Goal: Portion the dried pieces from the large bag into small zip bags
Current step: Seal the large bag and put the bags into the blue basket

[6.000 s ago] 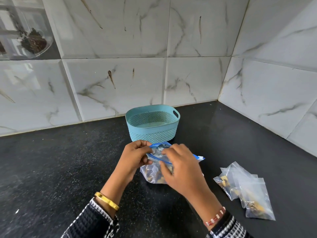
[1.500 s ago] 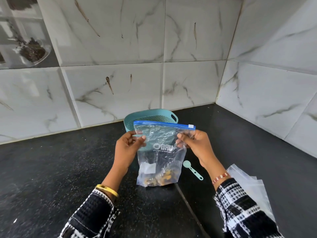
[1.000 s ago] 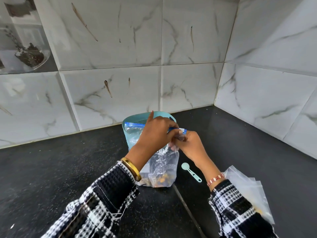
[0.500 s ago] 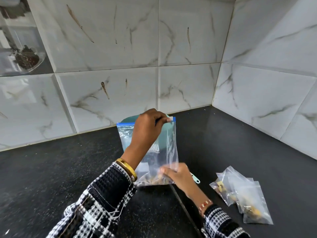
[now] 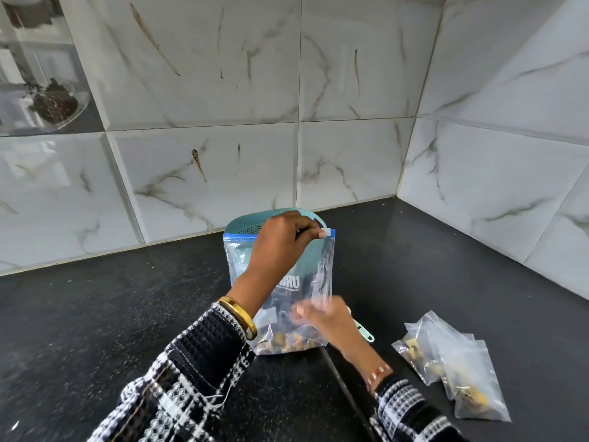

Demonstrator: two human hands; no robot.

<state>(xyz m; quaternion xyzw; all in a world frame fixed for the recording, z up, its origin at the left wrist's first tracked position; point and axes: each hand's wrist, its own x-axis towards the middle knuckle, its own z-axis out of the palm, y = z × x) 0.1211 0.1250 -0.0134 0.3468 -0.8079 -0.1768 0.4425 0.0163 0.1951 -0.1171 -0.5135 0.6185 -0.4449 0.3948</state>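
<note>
You're holding the big bag [image 5: 314, 282] upright on the black counter [image 5: 95, 330], right in front of the teal basket [image 5: 245, 223]. It's clear, crinkly plastic with a blue zip strip along the top and white lettering across the middle, and it's mostly empty: just a small heap of tan and brown dried pieces [image 5: 288, 341] sitting at the bottom. Your left hand [image 5: 280, 244] is reaching across and pinching the top edge near the white slider tab at the right corner, fingers closed tight on the strip. Your right hand [image 5: 325, 317] is blurred low on the bag's right side; the fingers look curled against the plastic, but I can't tell if they're actually gripping it. A teal spoon [image 5: 365, 333] is peeking out just behind that wrist. Off to the right, small bags [image 5: 452, 365] are lying flat in an overlapping pile, glossy and clear with a few yellowish bits inside. The basket is perforated plastic with rounded corners.
</note>
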